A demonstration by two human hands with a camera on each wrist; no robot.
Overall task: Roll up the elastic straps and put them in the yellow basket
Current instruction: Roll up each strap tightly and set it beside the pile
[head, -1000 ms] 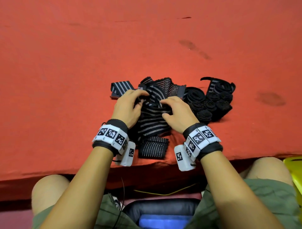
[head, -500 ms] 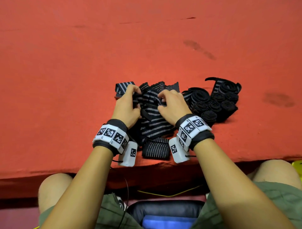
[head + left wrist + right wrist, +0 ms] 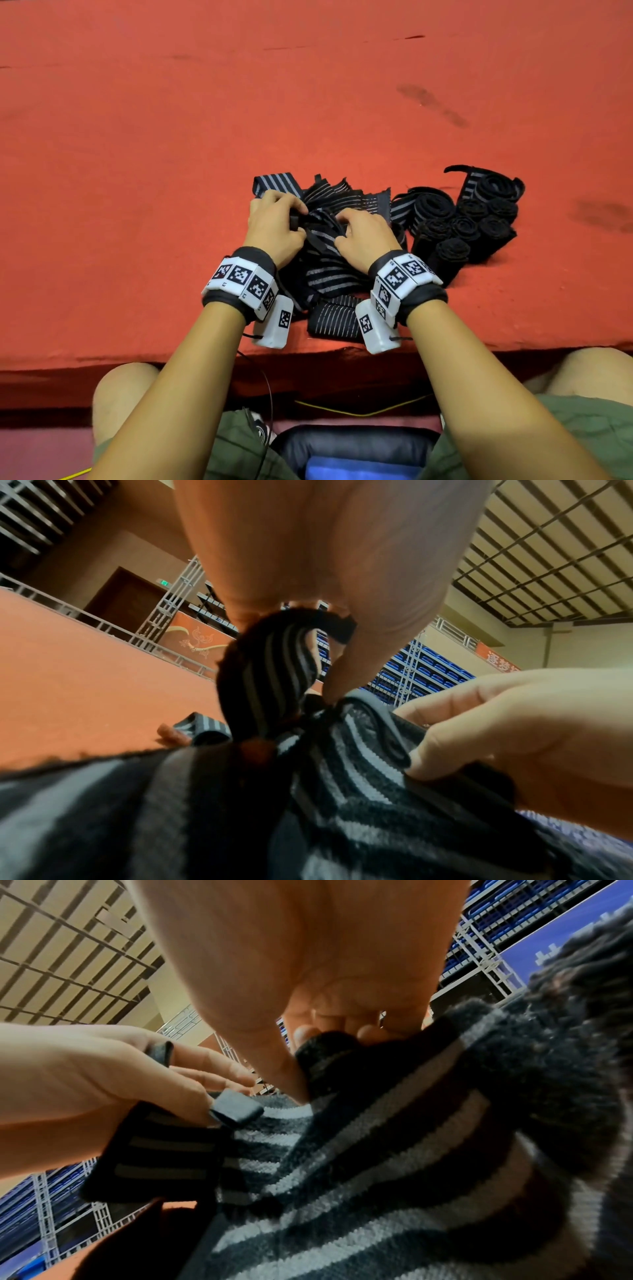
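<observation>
A heap of loose black elastic straps with grey stripes (image 3: 329, 274) lies on the red cloth near the table's front edge. My left hand (image 3: 274, 222) pinches a curled end of one strap (image 3: 270, 674) between thumb and fingers. My right hand (image 3: 363, 236) grips the same strap (image 3: 359, 1096) a little to the right, fingers curled over its folded edge. Both hands sit close together on top of the heap. Several rolled straps (image 3: 466, 219) stand bunched to the right of my right hand. The yellow basket is out of view.
The red cloth table (image 3: 171, 137) stretches far back and to both sides. Its front edge (image 3: 171, 359) runs just behind my wrists. My knees and a dark chair seat (image 3: 356, 445) are below it. A thin yellow cable (image 3: 359, 411) hangs under the table.
Both hands have moved toward the far side of the heap and drawn closer together, gathering one strap's end between them. The rolled straps have not moved.
</observation>
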